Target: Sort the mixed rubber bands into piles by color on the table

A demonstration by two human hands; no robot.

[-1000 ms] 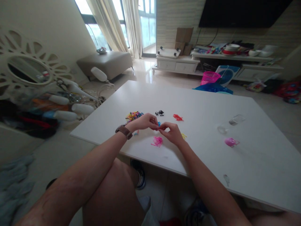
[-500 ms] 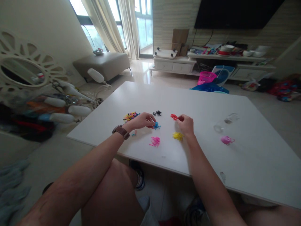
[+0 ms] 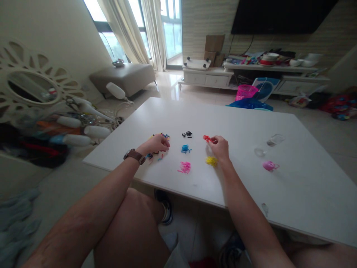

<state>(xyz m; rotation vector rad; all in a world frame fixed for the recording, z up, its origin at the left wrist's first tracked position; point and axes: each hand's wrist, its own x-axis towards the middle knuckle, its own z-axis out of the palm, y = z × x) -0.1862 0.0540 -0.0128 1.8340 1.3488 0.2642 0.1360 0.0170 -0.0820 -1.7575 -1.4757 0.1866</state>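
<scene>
the table (image 3: 240, 124) beneath the left hand (image 3: 158, 144) and right hand (image 3: 221, 147) looks smooth, softly glossy. between them, the blue strips (image 3: 185, 149) look rubbery. right of the right hand, the pink object (image 3: 269, 166) resembles shiny plastic. beyond both, boxes (image 3: 214, 42) are matt cardboard.

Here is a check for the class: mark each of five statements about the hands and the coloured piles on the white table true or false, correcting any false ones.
1. The right hand is at the red pile. True.
2. The left hand is at the multicoloured pile. True.
3. Both wrists are bare. False: the left wrist wears a brown-strapped watch.
4. The blue pile lies between the black pile and the pink pile. True.
5. The black pile is nearer the person than the pink pile. False: it is farther away.
</scene>
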